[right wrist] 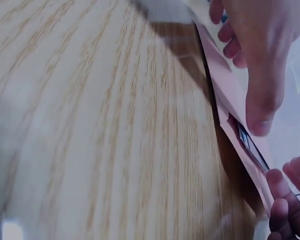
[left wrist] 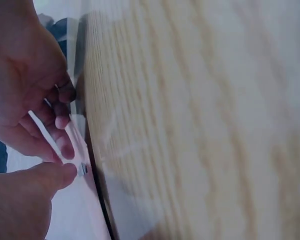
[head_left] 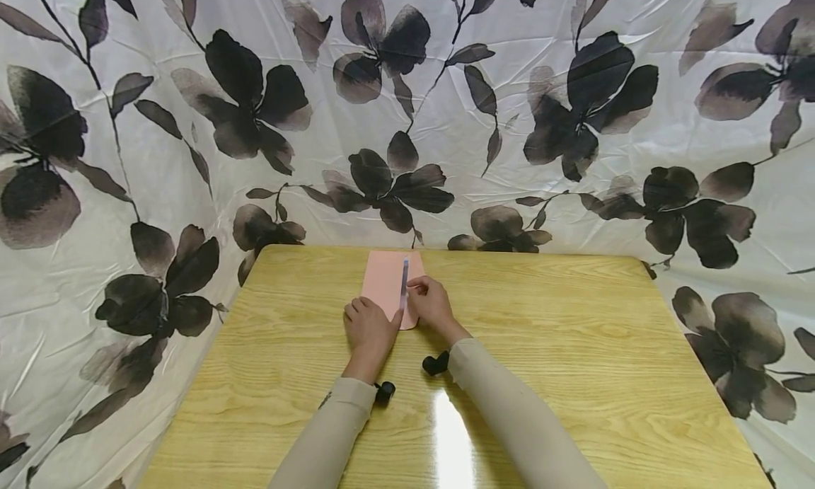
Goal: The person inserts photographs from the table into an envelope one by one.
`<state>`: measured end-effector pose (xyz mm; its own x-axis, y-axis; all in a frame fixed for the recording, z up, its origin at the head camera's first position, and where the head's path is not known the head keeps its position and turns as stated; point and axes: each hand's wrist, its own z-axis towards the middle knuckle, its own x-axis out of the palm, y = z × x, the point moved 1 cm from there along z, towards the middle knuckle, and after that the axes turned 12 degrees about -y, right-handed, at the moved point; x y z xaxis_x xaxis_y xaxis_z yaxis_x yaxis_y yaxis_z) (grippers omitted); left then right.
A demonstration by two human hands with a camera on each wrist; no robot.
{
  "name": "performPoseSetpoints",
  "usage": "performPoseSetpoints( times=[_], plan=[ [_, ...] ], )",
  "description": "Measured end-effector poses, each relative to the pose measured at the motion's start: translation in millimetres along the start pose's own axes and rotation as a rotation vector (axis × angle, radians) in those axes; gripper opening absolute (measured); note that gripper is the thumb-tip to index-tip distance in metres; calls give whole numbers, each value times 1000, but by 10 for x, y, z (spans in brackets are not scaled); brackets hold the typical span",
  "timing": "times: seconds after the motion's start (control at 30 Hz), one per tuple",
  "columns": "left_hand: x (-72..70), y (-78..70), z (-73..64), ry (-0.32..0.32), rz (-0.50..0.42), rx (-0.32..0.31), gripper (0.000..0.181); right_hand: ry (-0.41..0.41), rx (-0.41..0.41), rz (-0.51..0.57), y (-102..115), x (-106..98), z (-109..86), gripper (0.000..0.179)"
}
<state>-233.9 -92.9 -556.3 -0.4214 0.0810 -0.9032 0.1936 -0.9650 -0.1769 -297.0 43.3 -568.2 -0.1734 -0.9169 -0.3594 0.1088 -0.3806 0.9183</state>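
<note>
A pink paper envelope [head_left: 380,275] lies lengthwise near the table's far edge, a narrow grey-blue strip [head_left: 404,277] showing along its parted opening. My left hand [head_left: 371,328] rests on its lower left part, fingers along the left side and thumb pressing beside the strip. On the right side, my right hand [head_left: 434,305] has curled fingers and pinches the opening's edge. In the right wrist view, the left thumb [right wrist: 262,112] presses the paper above the gap, and patterned material shows inside. What the strip belongs to is hidden within the envelope.
The light wood table [head_left: 547,333] extends around the envelope. Behind and beside it hangs a white curtain [head_left: 484,135] with dark flowers. A small black wrist camera [head_left: 385,393] is on the left wrist and another black camera [head_left: 436,364] on the right.
</note>
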Motion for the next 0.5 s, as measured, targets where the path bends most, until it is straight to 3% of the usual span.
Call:
performPoseSetpoints(
  times=[0.2,0.4,0.5],
  plan=[
    [-12,36,58,49,-10,19,83,4,-55,43,10,-80,22,18],
    [-90,157,191,137,-118,40,78,11,-129,50,74,-307,41,20],
    [-145,274,268,149,-176,52,78,21,-148,18,91,-464,58,24]
  ],
)
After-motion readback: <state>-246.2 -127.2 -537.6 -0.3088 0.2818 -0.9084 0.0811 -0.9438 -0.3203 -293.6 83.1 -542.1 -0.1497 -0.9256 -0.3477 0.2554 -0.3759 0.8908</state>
